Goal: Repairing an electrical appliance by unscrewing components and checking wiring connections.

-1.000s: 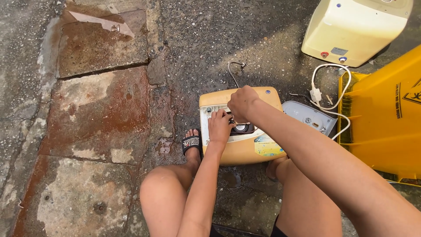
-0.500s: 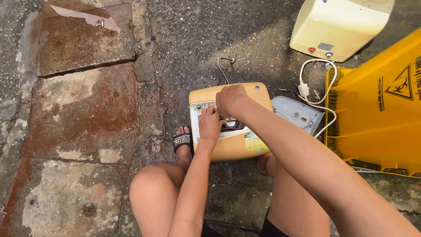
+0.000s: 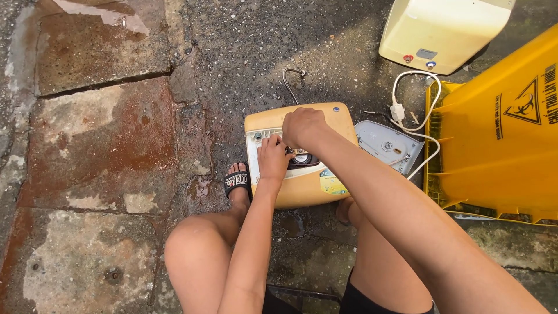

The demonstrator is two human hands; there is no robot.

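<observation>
Wet pavement (image 3: 104, 134) underlay an opened yellow heater (image 3: 302, 192); left hand (image 3: 273, 158) and right hand (image 3: 302, 127), fingers curled together, probed its wiring, needing steadiness.

Tan-yellow heater (image 3: 302, 192) (bright yellow bin (image 3: 500, 151))

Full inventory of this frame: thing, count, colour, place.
open water heater: 1, tan-yellow, centre ground, under both hands
removed cover panel: 1, grey-white, right of it
second water heater: 1, cream, top right
power cord with plug: 1, white, between cover and bin
yellow bin: 1, on its side, right edge
metal hose: 1, grey, above open heater
sandal: 1, black, on left foot
stone slabs: reddish, wet, left
left hand: on heater's inner parts
right hand: on the same parts
</observation>
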